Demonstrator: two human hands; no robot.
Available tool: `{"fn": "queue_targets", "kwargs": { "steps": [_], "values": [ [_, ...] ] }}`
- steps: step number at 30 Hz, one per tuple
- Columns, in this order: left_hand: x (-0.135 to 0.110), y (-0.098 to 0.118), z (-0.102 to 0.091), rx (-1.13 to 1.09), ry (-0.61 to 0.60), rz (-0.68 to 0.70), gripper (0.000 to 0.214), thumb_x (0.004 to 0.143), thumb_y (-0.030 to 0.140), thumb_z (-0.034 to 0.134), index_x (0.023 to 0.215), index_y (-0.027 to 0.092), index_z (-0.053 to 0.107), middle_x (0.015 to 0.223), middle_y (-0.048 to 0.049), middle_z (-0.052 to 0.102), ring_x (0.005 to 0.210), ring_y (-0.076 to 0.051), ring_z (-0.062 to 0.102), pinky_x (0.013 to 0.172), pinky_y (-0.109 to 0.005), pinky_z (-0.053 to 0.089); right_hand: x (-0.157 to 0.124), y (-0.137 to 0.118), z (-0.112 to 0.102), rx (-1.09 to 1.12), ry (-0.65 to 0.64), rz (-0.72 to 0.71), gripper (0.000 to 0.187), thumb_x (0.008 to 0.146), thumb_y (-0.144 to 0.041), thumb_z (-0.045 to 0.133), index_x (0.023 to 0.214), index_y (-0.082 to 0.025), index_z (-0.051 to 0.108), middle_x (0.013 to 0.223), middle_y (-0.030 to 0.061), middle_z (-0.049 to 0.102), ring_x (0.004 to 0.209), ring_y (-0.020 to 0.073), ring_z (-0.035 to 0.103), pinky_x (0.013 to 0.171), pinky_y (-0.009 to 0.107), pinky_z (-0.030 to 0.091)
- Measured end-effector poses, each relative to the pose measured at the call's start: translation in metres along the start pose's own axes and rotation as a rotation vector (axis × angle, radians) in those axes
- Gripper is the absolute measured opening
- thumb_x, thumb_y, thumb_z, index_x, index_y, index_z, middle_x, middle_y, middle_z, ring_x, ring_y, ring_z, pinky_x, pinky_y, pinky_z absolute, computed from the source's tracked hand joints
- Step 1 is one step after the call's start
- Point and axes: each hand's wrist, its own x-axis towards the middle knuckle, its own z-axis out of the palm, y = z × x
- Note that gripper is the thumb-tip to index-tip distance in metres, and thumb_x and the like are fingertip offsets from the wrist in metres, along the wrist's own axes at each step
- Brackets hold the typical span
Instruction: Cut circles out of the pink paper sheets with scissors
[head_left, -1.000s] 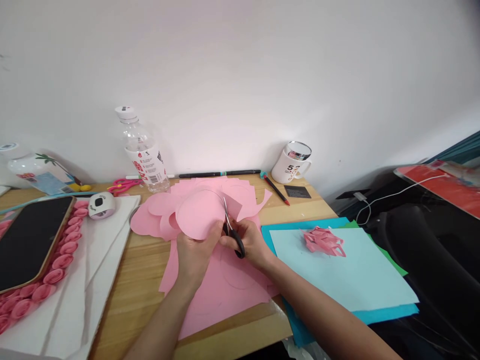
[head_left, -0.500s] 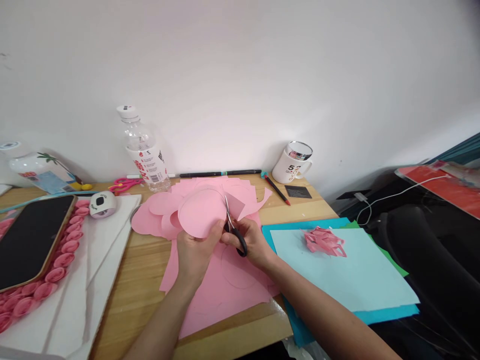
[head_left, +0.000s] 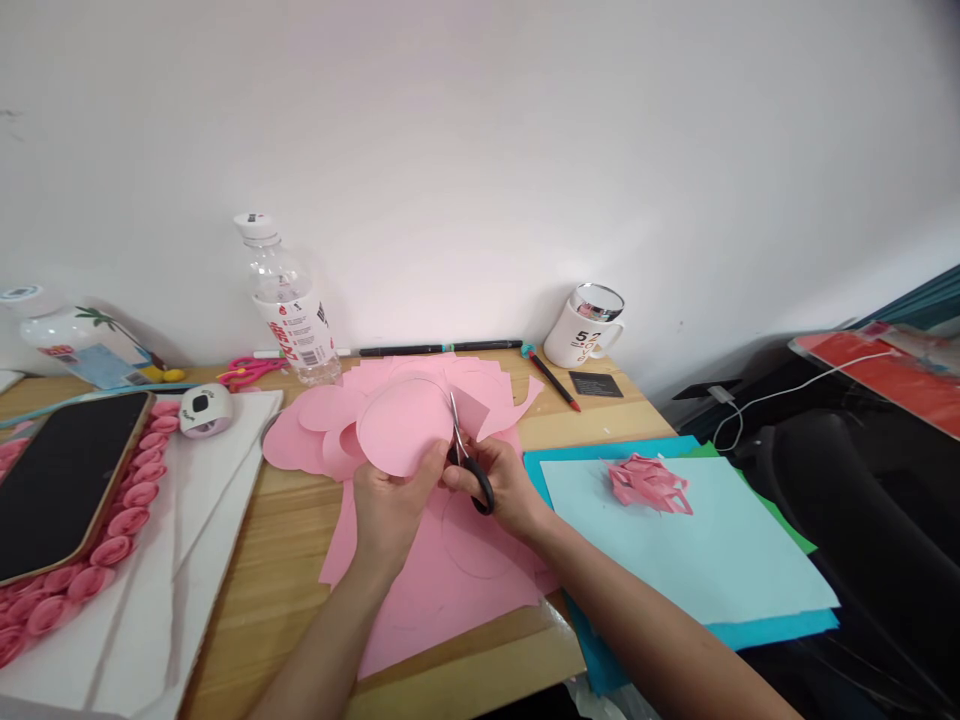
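My left hand (head_left: 395, 505) pinches the lower edge of a pink paper piece (head_left: 403, 428) that is mostly round, thumb on top. Black-handled scissors (head_left: 480, 478) are in my right hand (head_left: 506, 483), fingers through the handles. Their blades point away from me along the right edge of the round piece, where a cut-off flap (head_left: 471, 408) stands out to the right. Below both hands lies a stack of pink sheets (head_left: 427, 630) with a drawn circle on the top one. Several cut pink discs (head_left: 300, 437) overlap to the left.
A water bottle (head_left: 292, 310) and a white mug (head_left: 585, 325) stand by the wall. Left are a phone (head_left: 67, 480), rolled pink paper flowers (head_left: 127, 520) and a white board (head_left: 202, 510). Blue sheets (head_left: 675, 560) with crumpled pink scraps (head_left: 649, 484) lie right; a red pen (head_left: 553, 380) lies behind.
Almost nothing differs. My hands, the scissors and the pink paper keep nearly the same position.
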Motion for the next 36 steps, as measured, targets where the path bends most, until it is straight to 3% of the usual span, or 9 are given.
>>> {"fn": "queue_targets", "kwargs": {
  "steps": [12,24,36],
  "values": [
    [-0.002,0.0,0.0,0.061,0.014,0.012,0.024,0.061,0.037,0.071,0.064,0.013,0.072,0.061,-0.0048,0.073,0.058,-0.019,0.068,0.048,-0.023,0.051,0.0,-0.001,0.0,-0.082,0.027,0.017,0.036,0.063,-0.046,0.077,0.061,-0.018,0.056,0.056,-0.0034,0.041,0.054,0.0108,0.036,0.057,0.026,0.033],
    [0.0,0.0,-0.001,0.054,0.002,0.047,0.022,0.062,0.036,0.072,0.061,0.014,0.072,0.058,-0.0037,0.072,0.056,-0.019,0.067,0.047,-0.023,0.051,0.0,-0.005,0.001,-0.087,0.029,0.003,0.039,0.064,-0.044,0.076,0.054,-0.017,0.05,0.053,-0.0035,0.042,0.053,0.01,0.039,0.053,0.025,0.033],
    [0.0,-0.001,-0.002,-0.016,-0.04,0.05,0.014,0.064,0.028,0.073,0.065,0.015,0.073,0.06,-0.0025,0.072,0.058,-0.018,0.068,0.048,-0.022,0.052,0.0,-0.006,0.002,-0.021,0.065,0.047,0.03,0.06,-0.039,0.079,0.065,-0.017,0.06,0.05,-0.0048,0.05,0.05,0.0105,0.048,0.051,0.024,0.039]
  ]
}}
